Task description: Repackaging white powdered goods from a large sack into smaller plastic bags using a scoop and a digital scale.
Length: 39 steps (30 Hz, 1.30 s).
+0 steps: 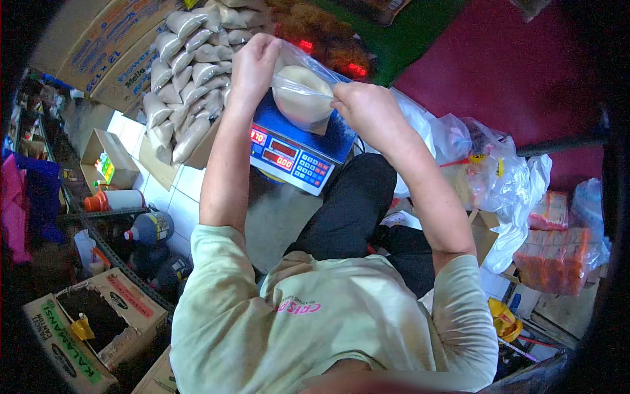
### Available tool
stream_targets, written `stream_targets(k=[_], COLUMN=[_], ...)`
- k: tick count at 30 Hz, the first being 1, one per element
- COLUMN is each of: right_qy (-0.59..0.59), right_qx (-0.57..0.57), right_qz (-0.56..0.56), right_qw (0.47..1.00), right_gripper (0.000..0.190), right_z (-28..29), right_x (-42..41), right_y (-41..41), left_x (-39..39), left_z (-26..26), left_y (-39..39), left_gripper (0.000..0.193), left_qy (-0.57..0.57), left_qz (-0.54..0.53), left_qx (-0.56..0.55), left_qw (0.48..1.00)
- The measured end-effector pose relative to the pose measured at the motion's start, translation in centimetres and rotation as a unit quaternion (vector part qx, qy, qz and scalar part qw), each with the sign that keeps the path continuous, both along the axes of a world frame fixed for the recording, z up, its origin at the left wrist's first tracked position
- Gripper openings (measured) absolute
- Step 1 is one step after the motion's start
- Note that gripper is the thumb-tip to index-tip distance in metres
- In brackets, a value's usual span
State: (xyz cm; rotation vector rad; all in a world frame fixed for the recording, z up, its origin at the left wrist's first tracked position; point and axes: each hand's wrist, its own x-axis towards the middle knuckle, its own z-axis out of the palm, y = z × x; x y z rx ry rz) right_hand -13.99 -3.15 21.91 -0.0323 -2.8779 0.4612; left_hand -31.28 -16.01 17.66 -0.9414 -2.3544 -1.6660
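Note:
My left hand (253, 69) pinches one top corner of a clear plastic bag (302, 101), and my right hand (366, 106) grips the opposite corner. The bag's mouth is stretched between them. Pale, fine granular stuff, perhaps sugar, rounds out its lower part. Directly beneath is the blue platform (275, 118) of a digital weighing scale (290, 160), its red digits lit; whether the bag rests on it or hangs just above, I cannot tell. Left of the scale, many filled clear bags (192, 83) with similar contents lie heaped, partly hidden by my left forearm.
Crumpled plastic bags (497, 167) and orange packs (553, 258) crowd the right side. At the left are an open small carton (108, 160), an orange-topped container (115, 201) and dark-liquid jugs (150, 227). A torn cardboard box (93, 325) sits lower left. My bent knee (364, 182) is close to the scale.

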Motion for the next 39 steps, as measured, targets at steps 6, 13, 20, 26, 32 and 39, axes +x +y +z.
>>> stream_targets(k=[6, 13, 20, 26, 32, 39], right_qy=[0.005, 0.008, 0.102, 0.196, 0.157, 0.198], right_qx=[0.057, 0.076, 0.056, 0.032, 0.012, 0.046], right_qz=[0.011, -0.012, -0.033, 0.032, -0.026, -0.001], right_qw=[0.998, 0.997, 0.993, 0.979, 0.987, 0.979], right_gripper=[0.015, 0.013, 0.013, 0.013, 0.014, 0.011], right_z=[0.9, 1.4, 2.4, 3.0, 2.4, 3.0], right_x=[-0.1, -0.7, -1.6, -3.1, -2.4, -3.1], right_y=[1.0, 2.3, 3.7, 1.1, 3.6, 2.9], left_x=[0.5, -1.7, 3.1, -1.4, 1.3, 1.2], left_z=[0.7, 2.9, 4.4, 2.1, 3.1, 2.9], left_y=[-2.2, -1.6, 0.7, -1.7, 1.1, -0.8], left_gripper=[0.019, 0.020, 0.013, 0.014, 0.011, 0.010], left_qy=[-0.020, 0.125, 0.101, -0.093, 0.042, 0.059], left_qz=[-0.022, -0.011, -0.107, -0.043, -0.078, -0.140], left_qx=[-0.049, -0.153, 0.003, 0.096, 0.011, 0.056], left_qw=[0.998, 0.980, 0.989, 0.990, 0.996, 0.987])
